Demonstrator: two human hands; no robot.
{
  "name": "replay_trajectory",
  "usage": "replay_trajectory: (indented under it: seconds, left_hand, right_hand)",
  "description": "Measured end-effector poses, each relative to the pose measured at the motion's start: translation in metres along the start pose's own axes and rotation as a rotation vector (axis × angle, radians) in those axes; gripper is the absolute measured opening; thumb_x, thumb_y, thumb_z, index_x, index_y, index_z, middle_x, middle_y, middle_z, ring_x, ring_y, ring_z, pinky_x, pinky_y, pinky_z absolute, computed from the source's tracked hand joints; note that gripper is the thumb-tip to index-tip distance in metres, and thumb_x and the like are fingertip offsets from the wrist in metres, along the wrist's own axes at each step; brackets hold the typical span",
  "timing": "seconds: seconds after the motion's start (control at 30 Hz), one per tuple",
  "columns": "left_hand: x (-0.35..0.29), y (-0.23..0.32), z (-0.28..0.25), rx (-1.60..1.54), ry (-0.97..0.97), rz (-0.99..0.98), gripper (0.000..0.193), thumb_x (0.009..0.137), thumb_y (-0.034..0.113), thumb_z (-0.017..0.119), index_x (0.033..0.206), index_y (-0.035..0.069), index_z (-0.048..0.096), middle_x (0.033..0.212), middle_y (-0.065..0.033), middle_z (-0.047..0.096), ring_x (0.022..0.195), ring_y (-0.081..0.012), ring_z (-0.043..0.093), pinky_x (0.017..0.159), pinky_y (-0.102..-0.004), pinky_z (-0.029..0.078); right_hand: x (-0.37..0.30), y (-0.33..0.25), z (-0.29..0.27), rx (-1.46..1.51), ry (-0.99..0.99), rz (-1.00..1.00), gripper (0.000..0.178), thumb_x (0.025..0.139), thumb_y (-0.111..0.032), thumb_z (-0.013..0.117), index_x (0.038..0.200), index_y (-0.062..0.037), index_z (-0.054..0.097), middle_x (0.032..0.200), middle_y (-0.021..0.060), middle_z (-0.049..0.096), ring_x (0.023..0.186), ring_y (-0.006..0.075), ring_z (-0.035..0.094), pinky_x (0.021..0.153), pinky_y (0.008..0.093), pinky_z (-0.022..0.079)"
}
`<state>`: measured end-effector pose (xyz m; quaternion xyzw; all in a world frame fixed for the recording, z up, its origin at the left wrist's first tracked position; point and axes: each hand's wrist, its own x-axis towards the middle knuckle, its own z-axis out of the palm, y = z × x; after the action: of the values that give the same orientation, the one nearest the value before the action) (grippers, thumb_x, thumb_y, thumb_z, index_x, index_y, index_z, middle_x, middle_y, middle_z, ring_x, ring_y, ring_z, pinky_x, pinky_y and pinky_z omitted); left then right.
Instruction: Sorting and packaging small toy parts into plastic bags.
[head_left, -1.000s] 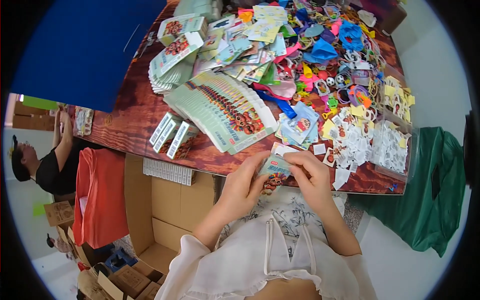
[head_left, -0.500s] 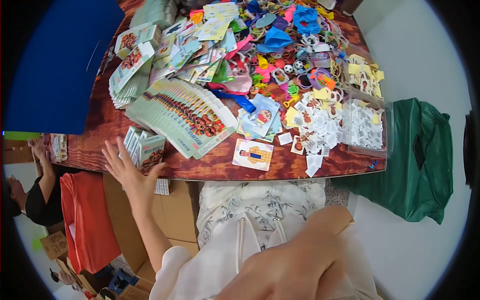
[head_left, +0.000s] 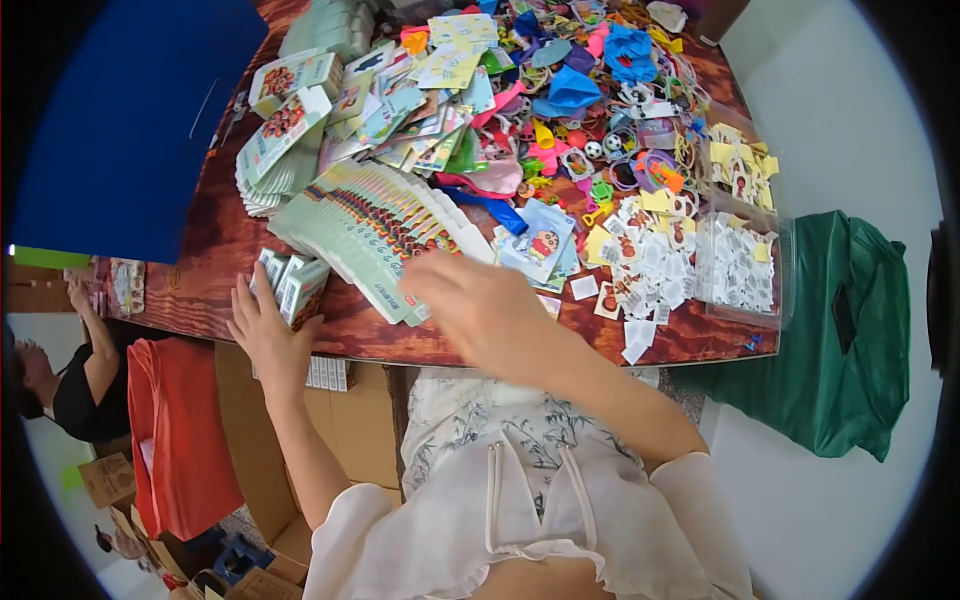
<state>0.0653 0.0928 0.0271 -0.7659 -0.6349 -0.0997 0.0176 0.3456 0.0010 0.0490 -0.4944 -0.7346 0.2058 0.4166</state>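
Near the table's front left stands a small group of pale green and white cartons [head_left: 302, 290]. My left hand [head_left: 268, 338] is cupped round them, fingers on their left side and thumb at the near right. Over the near right end of a fan of flat green printed cartons [head_left: 350, 235] reaches my right hand [head_left: 490, 315]. Its fingers point left, partly blurred, and I cannot tell whether they hold anything. Just beyond that hand lie cartoon picture cards [head_left: 545, 240]. A card with a purple edge [head_left: 549, 305] is mostly hidden by it.
Loose picture cards [head_left: 425, 105] and a heap of colourful small toys [head_left: 590, 130] cover the far side. White and yellow paper pieces [head_left: 650, 260] lie right, beside clear trays [head_left: 740, 312]. A green bag [head_left: 860, 340] hangs right; a red bag [head_left: 180, 440] and open cardboard box [head_left: 345, 430] stand left.
My right hand has swung from close before my body out over the table to the fanned cartons. My left hand has closed in round the small cartons, which have turned a little.
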Motion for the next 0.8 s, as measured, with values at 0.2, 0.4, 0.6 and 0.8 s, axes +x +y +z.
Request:
replay_trajectory:
  seconds: [0.2,0.4,0.6,0.8]
  left_hand:
    - [0.01,-0.001,0.0,-0.022,0.023,0.008,0.101,0.07,0.023,0.086,0.155,0.011,0.033,0.15,-0.0232,0.039,0.14,-0.0407,0.035,0.116,-0.0613,0.022]
    - [0.012,-0.002,-0.001,-0.217,-0.01,0.068,0.102,0.068,0.021,0.088,0.155,0.011,0.034,0.149,-0.0242,0.037,0.136,-0.0444,0.036,0.112,-0.0538,0.033]
    - [0.012,0.007,-0.006,-0.158,0.05,0.076,0.106,0.071,0.035,0.088,0.157,0.011,0.029,0.162,-0.0201,0.025,0.152,-0.0411,0.017,0.118,-0.0631,0.015]
    - [-0.024,0.068,-0.049,-0.606,0.031,0.318,0.102,0.076,0.031,0.086,0.156,0.002,0.029,0.155,-0.0221,0.039,0.145,-0.0394,0.034,0.117,-0.0494,0.029]
  right_hand:
    - [0.005,0.04,0.02,-0.439,-0.181,0.113,0.068,0.075,0.005,0.065,0.14,-0.0052,0.047,0.142,0.017,0.043,0.101,0.0338,0.064,0.075,0.0407,0.057]
    - [0.007,0.041,0.018,-0.429,-0.132,0.087,0.061,0.077,0.005,0.062,0.136,-0.0025,0.05,0.134,0.0164,0.048,0.105,0.0339,0.062,0.079,0.0422,0.055]
    - [0.006,0.044,0.006,-0.303,0.104,0.019,0.042,0.081,0.003,0.06,0.123,-0.0033,0.059,0.115,0.013,0.056,0.096,0.0325,0.064,0.076,0.0415,0.055]
    - [-0.012,0.012,-0.021,-0.408,0.107,-0.118,0.018,0.077,-0.009,0.066,0.094,-0.0064,0.063,0.096,0.0081,0.058,0.084,0.0249,0.063,0.064,0.0349,0.051]
